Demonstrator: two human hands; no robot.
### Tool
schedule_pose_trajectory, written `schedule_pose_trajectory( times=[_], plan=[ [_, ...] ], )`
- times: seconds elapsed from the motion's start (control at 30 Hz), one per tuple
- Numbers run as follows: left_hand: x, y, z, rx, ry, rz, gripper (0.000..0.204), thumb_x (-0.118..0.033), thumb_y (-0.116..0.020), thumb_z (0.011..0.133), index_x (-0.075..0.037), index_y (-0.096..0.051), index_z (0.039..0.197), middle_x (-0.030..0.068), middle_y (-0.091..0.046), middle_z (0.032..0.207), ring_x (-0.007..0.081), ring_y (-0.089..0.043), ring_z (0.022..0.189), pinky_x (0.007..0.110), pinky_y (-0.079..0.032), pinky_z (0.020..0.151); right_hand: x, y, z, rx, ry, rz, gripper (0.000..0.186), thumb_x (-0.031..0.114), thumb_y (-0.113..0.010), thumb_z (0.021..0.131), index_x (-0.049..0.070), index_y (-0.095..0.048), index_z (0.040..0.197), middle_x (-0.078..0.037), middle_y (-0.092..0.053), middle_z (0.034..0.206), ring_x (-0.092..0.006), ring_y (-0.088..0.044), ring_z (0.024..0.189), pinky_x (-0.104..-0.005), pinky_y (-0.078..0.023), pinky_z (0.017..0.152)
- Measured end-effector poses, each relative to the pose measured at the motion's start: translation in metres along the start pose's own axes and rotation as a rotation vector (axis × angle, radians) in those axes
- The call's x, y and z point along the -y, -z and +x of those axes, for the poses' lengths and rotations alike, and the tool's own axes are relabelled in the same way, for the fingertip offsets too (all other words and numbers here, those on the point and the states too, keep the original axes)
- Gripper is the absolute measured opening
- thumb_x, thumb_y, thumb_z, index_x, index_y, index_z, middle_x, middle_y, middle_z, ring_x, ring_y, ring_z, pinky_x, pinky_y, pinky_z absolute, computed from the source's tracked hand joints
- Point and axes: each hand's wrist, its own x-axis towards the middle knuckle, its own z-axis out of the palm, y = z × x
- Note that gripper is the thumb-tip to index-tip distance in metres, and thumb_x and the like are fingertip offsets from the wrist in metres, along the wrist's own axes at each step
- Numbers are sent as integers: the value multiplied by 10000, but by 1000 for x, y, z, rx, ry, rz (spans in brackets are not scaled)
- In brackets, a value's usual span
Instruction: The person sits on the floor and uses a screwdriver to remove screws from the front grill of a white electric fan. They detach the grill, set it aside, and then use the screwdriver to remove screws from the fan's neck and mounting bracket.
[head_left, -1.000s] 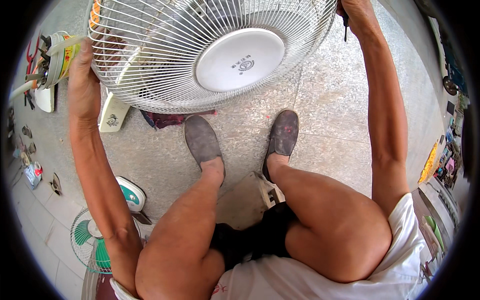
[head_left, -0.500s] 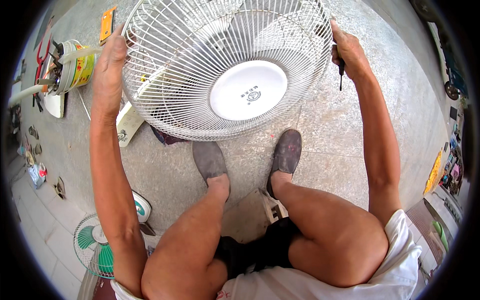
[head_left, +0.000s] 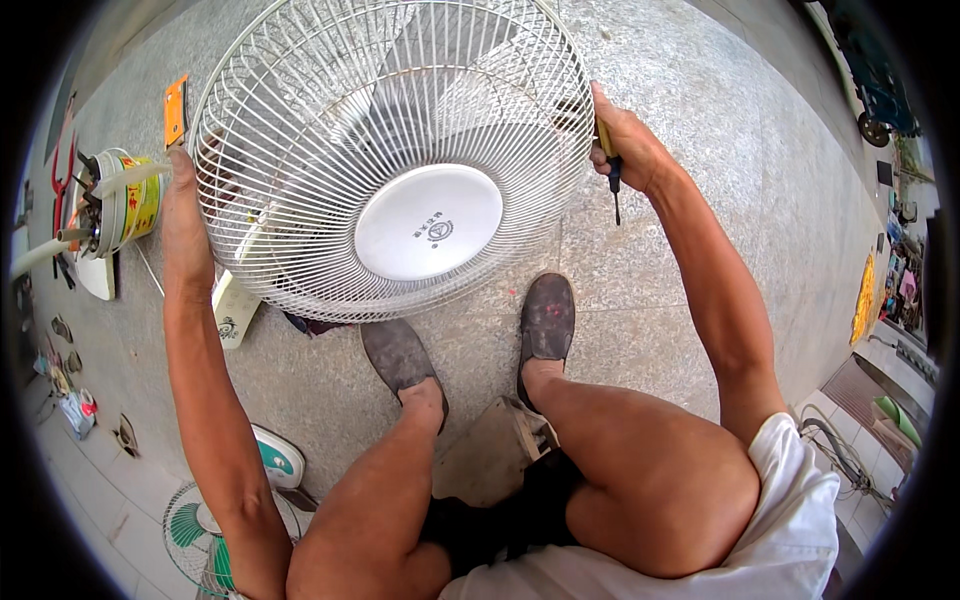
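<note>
A large white wire fan guard (head_left: 270, 120) with a round plastic centre plate (head_left: 428, 222) is held up over my feet, with a grey blade showing through it. My left hand (head_left: 185, 215) is closed at its left rim, fingers partly hidden behind the wires. My right hand (head_left: 632, 145) is closed at the right rim, also gripping a screwdriver (head_left: 611, 165) with a yellow and dark handle, its tip pointing down. A cream plastic piece (head_left: 235, 310) lies on the floor partly under the guard, beside a dark cloth (head_left: 310, 325).
A bucket of tools (head_left: 128, 200), red-handled pliers (head_left: 62, 170) and an orange package (head_left: 175, 105) are at left. A second fan (head_left: 187, 535) with green blades stands lower left. Between my shoes (head_left: 545, 320) and legs is a wooden piece (head_left: 480, 450). Wheeled equipment (head_left: 875, 100) stands far right.
The fan guard and both hands have come lower in the view, and the right hand has shifted left, showing more of the screwdriver and the floor beyond.
</note>
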Motion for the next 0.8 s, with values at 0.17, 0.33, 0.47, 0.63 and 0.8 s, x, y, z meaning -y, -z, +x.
schedule_pose_trajectory(
  times=[0.17, 0.33, 0.47, 0.63, 0.8],
  plan=[
    [4, 2, 4, -17, 79, -177, 608, -501, -381, 1004, 27, -536, 1264, 120, -620, 1159, 185, -604, 1036, 310, -483, 906, 5, -1, 2, -43, 22, -74, 593, 600, -445, 948, 52, -588, 772, 8, -429, 592, -88, -380, 491, -266, -307, 417],
    [24, 19, 5, -69, 43, -103, 692, -537, -335, 1004, 75, -538, 1255, 159, -631, 1157, 203, -618, 1020, 319, -492, 889, 11, -7, -6, -125, 39, -148, 585, 592, -485, 930, 67, -550, 680, -2, -403, 517, -115, -348, 450, -297, -271, 423],
    [19, 16, 5, -55, 34, -51, 705, -548, -330, 1002, 78, -555, 1236, 171, -638, 1137, 203, -629, 993, 311, -504, 868, 9, -10, -8, -132, 84, -136, 580, 588, -485, 933, 75, -543, 668, 0, -407, 500, -113, -363, 421, -289, -299, 416],
    [10, 9, 3, -4, 19, -28, 724, -555, -293, 1006, 78, -560, 1237, 164, -645, 1126, 189, -630, 991, 304, -505, 864, 6, -8, -2, -153, 43, -66, 567, 572, -489, 940, 67, -556, 692, -7, -425, 514, -107, -382, 423, -279, -321, 403],
    [3, 9, 2, -57, 185, -250, 723, -555, -259, 1009, 61, -506, 1295, 187, -584, 1243, 224, -588, 1119, 323, -474, 956, 9, -12, -4, -175, 36, -13, 551, 560, -505, 940, 70, -566, 695, 3, -440, 537, -105, -394, 442, -277, -323, 407]
  ],
)
